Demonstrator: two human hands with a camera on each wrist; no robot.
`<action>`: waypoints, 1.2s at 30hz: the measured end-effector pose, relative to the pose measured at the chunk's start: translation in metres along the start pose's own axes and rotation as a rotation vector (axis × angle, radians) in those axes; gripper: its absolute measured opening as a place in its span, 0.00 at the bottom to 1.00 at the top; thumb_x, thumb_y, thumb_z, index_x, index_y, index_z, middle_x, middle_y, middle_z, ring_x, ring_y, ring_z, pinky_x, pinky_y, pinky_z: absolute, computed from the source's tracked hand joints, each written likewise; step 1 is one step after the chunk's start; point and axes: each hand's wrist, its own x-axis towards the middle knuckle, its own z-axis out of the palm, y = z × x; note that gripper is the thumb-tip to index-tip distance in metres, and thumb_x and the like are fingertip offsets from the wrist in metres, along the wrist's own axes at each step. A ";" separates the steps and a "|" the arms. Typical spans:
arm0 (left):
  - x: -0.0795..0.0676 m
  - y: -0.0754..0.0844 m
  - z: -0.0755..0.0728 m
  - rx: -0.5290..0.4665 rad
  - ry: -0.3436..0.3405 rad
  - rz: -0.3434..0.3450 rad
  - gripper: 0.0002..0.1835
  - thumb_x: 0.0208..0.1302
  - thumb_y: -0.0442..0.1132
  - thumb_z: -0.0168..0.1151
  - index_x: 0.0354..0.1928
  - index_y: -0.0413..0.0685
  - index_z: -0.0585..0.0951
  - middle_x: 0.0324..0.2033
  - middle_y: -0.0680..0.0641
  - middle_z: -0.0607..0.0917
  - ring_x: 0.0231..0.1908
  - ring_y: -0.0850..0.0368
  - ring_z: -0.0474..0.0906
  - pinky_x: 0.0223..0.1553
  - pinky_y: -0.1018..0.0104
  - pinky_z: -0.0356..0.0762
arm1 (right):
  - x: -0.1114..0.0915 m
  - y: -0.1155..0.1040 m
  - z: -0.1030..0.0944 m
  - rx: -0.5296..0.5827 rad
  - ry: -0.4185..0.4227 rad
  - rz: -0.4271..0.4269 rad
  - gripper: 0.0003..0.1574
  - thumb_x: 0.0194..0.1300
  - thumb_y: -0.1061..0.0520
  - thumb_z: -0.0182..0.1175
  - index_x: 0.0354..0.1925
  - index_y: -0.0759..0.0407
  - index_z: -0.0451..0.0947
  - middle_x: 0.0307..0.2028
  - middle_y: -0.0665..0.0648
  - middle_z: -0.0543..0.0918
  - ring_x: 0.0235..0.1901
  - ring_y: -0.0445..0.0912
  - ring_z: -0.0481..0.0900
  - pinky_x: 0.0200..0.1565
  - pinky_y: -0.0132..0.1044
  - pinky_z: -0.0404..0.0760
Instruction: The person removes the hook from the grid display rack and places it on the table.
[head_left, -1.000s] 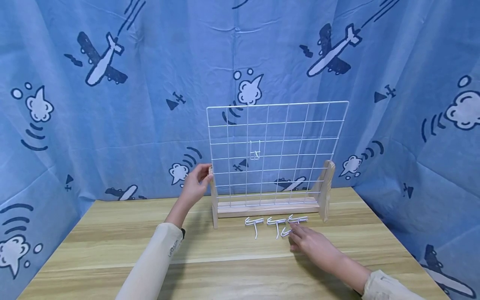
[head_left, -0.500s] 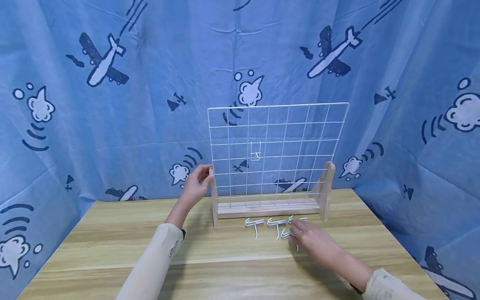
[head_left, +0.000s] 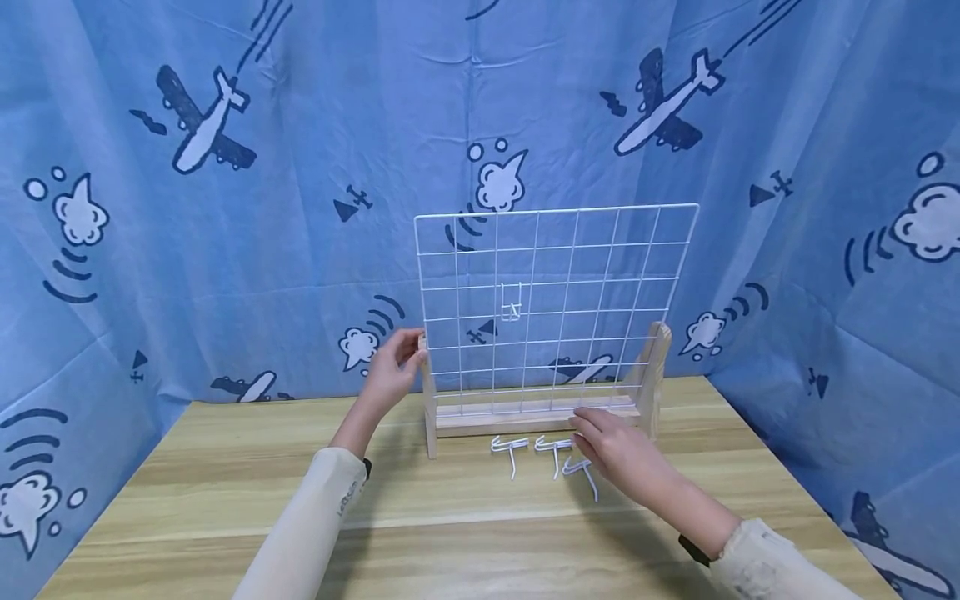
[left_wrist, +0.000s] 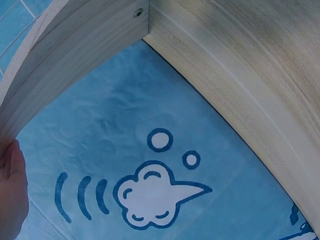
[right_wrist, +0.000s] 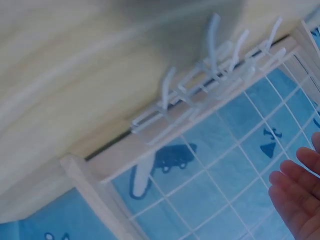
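Observation:
A white wire grid panel [head_left: 551, 283] stands upright in a wooden stand [head_left: 534, 423]. At the stand's left post [head_left: 429, 404] my left hand [head_left: 388, 371] pinches the top between thumb and fingers; the left wrist view shows its fingertips [left_wrist: 14, 155] on the wood's edge. White wire hooks lie before the stand: a left one [head_left: 511, 445], a middle one [head_left: 553, 445] and a nearer one [head_left: 582, 471]. Over their right end hovers my right hand [head_left: 622, 454], hiding another hook in the head view. The right wrist view shows its fingers [right_wrist: 292, 192] extended, away from the hooks [right_wrist: 215, 75].
One white hook [head_left: 512, 310] hangs on the grid, left of its middle. The stand's right post [head_left: 654, 375] rises just behind my right hand. A blue curtain [head_left: 300, 208] with airplane prints surrounds the wooden table [head_left: 262, 500].
My right hand has lifted from the hooks and shifted slightly up and away, uncovering the nearer hook, which lies on the table. My left hand has stayed on the post.

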 end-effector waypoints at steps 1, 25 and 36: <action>0.000 0.000 0.000 -0.003 -0.003 -0.001 0.20 0.71 0.33 0.54 0.63 0.37 0.69 0.55 0.36 0.77 0.59 0.46 0.73 0.63 0.56 0.69 | 0.003 0.000 -0.001 0.004 0.010 0.004 0.35 0.78 0.48 0.32 0.39 0.70 0.80 0.37 0.66 0.83 0.36 0.58 0.83 0.36 0.49 0.85; 0.000 -0.002 0.000 -0.006 -0.003 0.015 0.20 0.71 0.32 0.53 0.63 0.36 0.69 0.54 0.36 0.77 0.58 0.46 0.73 0.63 0.57 0.69 | 0.072 -0.001 -0.009 0.047 0.165 0.183 0.23 0.55 0.67 0.68 0.50 0.69 0.78 0.47 0.67 0.81 0.45 0.59 0.82 0.41 0.49 0.85; 0.000 -0.002 0.001 -0.009 -0.005 0.009 0.20 0.71 0.33 0.53 0.63 0.37 0.69 0.56 0.34 0.76 0.59 0.46 0.72 0.64 0.57 0.69 | 0.098 -0.003 0.000 0.128 0.262 0.276 0.22 0.58 0.68 0.65 0.52 0.71 0.77 0.49 0.68 0.80 0.50 0.60 0.79 0.52 0.50 0.80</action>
